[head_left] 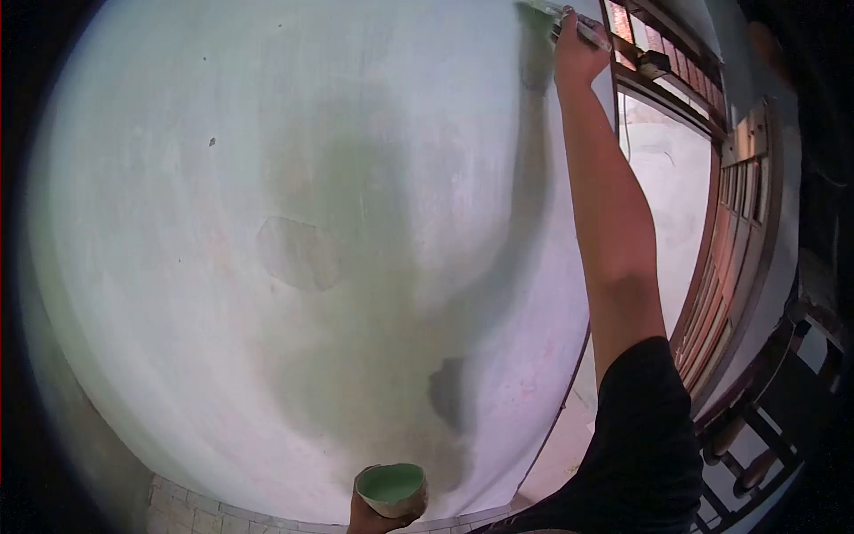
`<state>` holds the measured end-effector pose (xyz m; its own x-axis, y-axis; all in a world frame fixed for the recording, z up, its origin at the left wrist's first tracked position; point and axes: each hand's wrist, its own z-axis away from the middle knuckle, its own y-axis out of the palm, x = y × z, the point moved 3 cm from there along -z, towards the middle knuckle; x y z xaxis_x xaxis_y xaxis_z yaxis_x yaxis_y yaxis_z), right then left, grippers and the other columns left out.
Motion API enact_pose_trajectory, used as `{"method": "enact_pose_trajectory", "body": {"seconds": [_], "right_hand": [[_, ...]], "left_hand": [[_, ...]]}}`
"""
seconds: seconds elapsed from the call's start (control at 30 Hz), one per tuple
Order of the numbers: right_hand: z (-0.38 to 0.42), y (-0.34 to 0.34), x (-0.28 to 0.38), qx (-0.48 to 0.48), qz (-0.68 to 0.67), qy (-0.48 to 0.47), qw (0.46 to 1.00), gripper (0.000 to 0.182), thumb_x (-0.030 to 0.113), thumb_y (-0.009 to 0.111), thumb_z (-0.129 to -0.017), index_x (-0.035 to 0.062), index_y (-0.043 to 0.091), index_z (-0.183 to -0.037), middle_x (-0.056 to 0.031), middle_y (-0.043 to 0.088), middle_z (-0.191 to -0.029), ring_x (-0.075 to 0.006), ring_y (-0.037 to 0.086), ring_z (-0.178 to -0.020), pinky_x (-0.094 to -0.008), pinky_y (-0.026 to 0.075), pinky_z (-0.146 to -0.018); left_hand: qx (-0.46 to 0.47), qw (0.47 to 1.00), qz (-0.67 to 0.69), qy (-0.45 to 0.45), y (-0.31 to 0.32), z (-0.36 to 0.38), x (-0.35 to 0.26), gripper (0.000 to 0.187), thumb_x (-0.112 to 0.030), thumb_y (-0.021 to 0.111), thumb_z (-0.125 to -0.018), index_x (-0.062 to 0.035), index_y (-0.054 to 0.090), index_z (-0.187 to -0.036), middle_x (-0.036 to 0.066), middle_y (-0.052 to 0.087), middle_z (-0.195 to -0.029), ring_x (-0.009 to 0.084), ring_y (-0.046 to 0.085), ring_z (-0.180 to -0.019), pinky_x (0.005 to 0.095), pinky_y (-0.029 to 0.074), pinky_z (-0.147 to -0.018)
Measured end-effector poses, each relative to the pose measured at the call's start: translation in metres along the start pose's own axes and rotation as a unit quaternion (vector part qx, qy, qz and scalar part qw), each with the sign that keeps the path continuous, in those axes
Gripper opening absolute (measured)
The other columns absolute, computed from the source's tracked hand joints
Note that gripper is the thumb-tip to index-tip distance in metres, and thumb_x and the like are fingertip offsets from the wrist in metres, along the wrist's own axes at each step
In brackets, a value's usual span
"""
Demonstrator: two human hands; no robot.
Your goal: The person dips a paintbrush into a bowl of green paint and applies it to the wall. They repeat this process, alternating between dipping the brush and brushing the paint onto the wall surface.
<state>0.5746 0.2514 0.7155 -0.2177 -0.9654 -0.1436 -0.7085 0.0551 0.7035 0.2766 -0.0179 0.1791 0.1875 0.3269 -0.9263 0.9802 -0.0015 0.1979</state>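
Note:
My right hand (582,60) is raised high at the upper right, its fingers closed around a paintbrush (595,37). The brush head points left toward the pale wall (169,196), near the top edge of the view; whether the bristles touch the wall is hard to tell. Low in the middle, my left hand (366,519) holds a bowl (407,507) from below and the left side. Green paint (391,482) lies inside the bowl, which is roughly level. Shadows of my arm and body fall across the wall.
An irregular patch (300,254) marks the wall's middle. To the right is a doorway with a wooden frame (712,205) and a slatted shutter (725,258). A dark chair-like frame (756,436) stands at lower right. Floor tiles (191,507) run along the wall's foot.

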Motion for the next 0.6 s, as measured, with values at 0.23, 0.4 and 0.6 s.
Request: {"method": "enact_pose_trajectory", "body": {"seconds": [0.23,0.4,0.6], "right_hand": [[0.011,-0.006,-0.025,0.082,0.2,-0.117,0.969,0.03,0.027,0.069,-0.072,0.0,0.056,-0.072,-0.0103,0.063,-0.067,-0.0217,0.061,-0.061,-0.0312,0.049,-0.063],[0.077,-0.087,-0.014,0.108,0.211,-0.117,0.964,0.026,0.022,0.068,-0.073,0.0016,0.052,-0.069,-0.0131,0.061,-0.066,-0.018,0.061,-0.061,-0.032,0.047,-0.058],[0.076,-0.122,0.009,0.099,0.199,0.047,0.974,0.022,0.019,0.064,-0.078,-0.0027,0.06,-0.08,-0.0119,0.063,-0.069,-0.016,0.061,-0.062,-0.0286,0.047,-0.061]], "left_hand": [[-0.014,1.0,-0.016,0.002,-0.014,-0.007,0.014,0.086,-0.028,0.088,-0.049,-0.0006,0.044,-0.117,0.014,0.057,-0.11,0.0252,0.057,-0.1,0.038,0.049,-0.084],[0.005,0.999,-0.046,-0.028,-0.014,-0.012,0.024,0.085,-0.03,0.088,-0.05,-0.0012,0.045,-0.117,0.014,0.056,-0.113,0.0253,0.055,-0.103,0.0393,0.047,-0.087],[0.013,0.995,-0.099,0.017,-0.023,-0.019,0.044,0.099,-0.019,0.09,-0.04,-0.0004,0.034,-0.119,0.013,0.052,-0.111,0.0228,0.053,-0.103,0.037,0.045,-0.087]]}}
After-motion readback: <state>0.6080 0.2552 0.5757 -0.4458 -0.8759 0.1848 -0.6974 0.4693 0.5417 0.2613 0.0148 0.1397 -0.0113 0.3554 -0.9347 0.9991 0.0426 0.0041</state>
